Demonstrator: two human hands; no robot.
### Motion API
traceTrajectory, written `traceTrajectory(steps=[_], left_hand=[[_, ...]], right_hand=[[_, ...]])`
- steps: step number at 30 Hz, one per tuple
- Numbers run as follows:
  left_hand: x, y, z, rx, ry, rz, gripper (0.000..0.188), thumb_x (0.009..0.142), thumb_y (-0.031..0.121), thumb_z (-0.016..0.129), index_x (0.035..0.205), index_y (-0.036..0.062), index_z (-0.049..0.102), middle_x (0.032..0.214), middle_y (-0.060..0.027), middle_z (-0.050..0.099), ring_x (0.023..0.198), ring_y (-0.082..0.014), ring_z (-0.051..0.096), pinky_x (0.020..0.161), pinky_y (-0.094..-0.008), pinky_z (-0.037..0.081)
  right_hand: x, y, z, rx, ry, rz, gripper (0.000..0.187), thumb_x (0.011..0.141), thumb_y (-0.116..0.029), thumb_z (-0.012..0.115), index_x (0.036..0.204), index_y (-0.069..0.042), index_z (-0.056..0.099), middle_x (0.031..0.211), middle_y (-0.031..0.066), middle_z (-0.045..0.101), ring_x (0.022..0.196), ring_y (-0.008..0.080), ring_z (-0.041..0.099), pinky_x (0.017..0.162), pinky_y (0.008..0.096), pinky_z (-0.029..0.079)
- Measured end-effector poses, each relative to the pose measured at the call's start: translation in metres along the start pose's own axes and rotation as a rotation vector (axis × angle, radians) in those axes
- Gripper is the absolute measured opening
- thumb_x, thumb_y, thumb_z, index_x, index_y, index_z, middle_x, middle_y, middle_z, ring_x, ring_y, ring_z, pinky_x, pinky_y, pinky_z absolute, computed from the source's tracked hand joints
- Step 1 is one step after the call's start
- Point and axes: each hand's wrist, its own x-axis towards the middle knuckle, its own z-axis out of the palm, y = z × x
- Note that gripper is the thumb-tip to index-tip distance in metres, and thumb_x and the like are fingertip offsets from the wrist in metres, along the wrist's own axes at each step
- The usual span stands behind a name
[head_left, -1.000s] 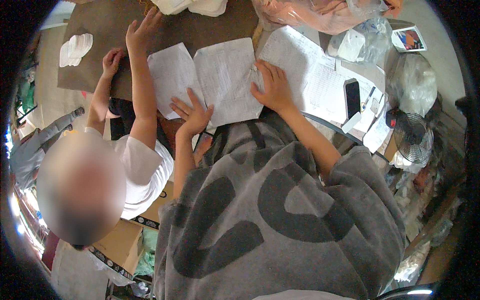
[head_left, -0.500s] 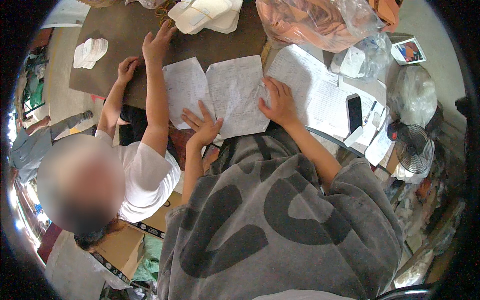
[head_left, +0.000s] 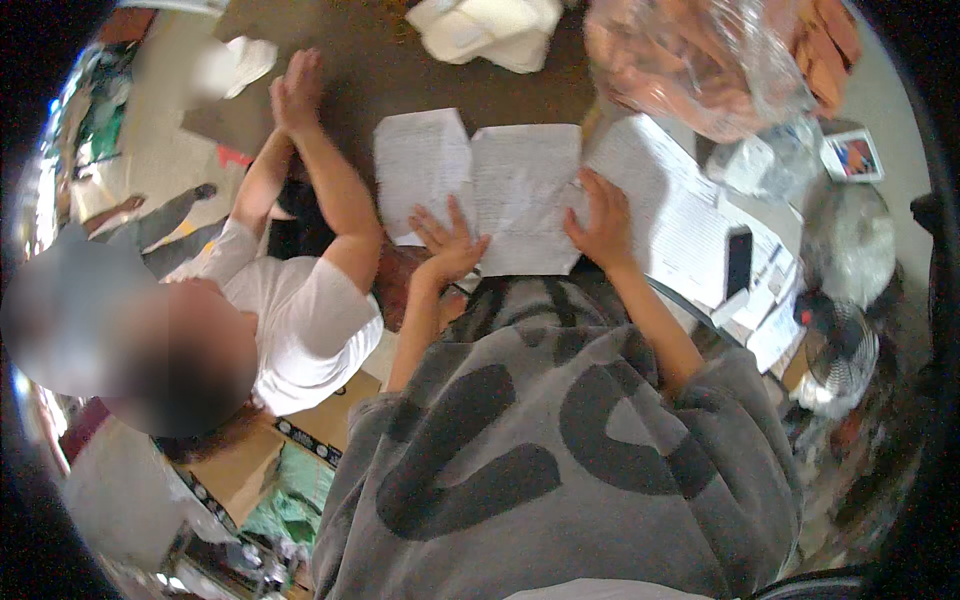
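Note:
Two handwritten paper sheets lie side by side on the brown table (head_left: 350, 90), a left sheet (head_left: 422, 165) and a right sheet (head_left: 527, 215). My left hand (head_left: 447, 243) rests across their lower inner edges, its fingers spread flat. My right hand (head_left: 604, 225) lies at the outer edge of the right sheet, thumb and fingers apart, fingertips slightly bent. Both sheets look creased, and their writing is too small to make out. Beyond my right hand are more printed sheets (head_left: 690, 215), partly overlapping, with a dark phone (head_left: 738, 262) standing on them.
A co-worker in a white shirt (head_left: 310, 325) sits at my left, hands (head_left: 297, 90) together over the table. Stacked cream-coloured pieces (head_left: 490, 30) lie at the far side. A clear bag of orange material (head_left: 690, 65) stands far right, and a fan (head_left: 840, 345) at the right.
The co-worker has drawn the outstretched hand back from the cream stack and brought both hands together. My hands stay on the sheets, while the whole view has shifted.

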Motion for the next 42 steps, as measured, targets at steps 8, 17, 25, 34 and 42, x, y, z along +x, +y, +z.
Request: traceTrajectory(steps=[8,17,25,34,42], left_hand=[[0.008,0.000,0.012,-0.059,0.030,0.016,0.117,0.095,0.061,0.058,0.160,0.0084,-0.024,0.141,-0.0506,-0.042,0.129,-0.0689,-0.043,0.106,-0.0786,-0.020],[-0.002,0.011,0.001,-0.157,0.046,0.018,0.116,0.093,0.057,0.062,0.162,0.0145,-0.021,0.147,-0.0457,-0.041,0.133,-0.0653,-0.042,0.113,-0.0725,-0.016],[0.005,0.011,0.001,-0.092,0.011,0.003,0.113,0.095,0.061,0.058,0.162,0.0186,-0.022,0.147,-0.0434,-0.043,0.132,-0.0647,-0.044,0.112,-0.0734,-0.014],[0.016,0.000,0.002,-0.088,-0.074,-0.012,0.114,0.096,0.062,0.055,0.160,0.0108,-0.024,0.144,-0.0466,-0.044,0.131,-0.0649,-0.044,0.108,-0.0751,-0.022],[-0.002,0.003,-0.004,-0.088,0.008,-0.019,0.112,0.097,0.064,0.053,0.161,0.0085,-0.020,0.141,-0.0494,-0.043,0.128,-0.0652,-0.047,0.107,-0.0756,-0.021]], right_hand=[[0.001,0.001,0.000,0.001,-0.019,-0.059,0.069,0.083,-0.021,0.072,0.146,-0.004,0.048,0.144,0.0181,0.056,0.132,0.0370,0.052,0.112,0.0499,0.037],[-0.002,0.004,0.004,-0.082,-0.036,-0.069,0.071,0.086,-0.024,0.067,0.149,-0.004,0.044,0.146,0.0185,0.054,0.133,0.0378,0.051,0.111,0.0536,0.038],[0.004,0.009,-0.003,0.061,-0.084,-0.052,0.070,0.085,-0.015,0.068,0.149,-0.003,0.045,0.146,0.0198,0.053,0.135,0.0394,0.049,0.116,0.0518,0.033],[0.034,0.020,-0.009,0.656,-0.271,0.378,0.057,0.097,-0.011,0.065,0.149,-0.001,0.045,0.139,0.0162,0.059,0.121,0.0244,0.059,0.109,0.0371,0.044],[0.053,0.012,-0.034,0.973,-0.408,0.636,0.048,0.098,-0.021,0.072,0.136,0.001,0.055,0.113,0.0046,0.066,0.104,0.0111,0.059,0.094,0.0265,0.046]])
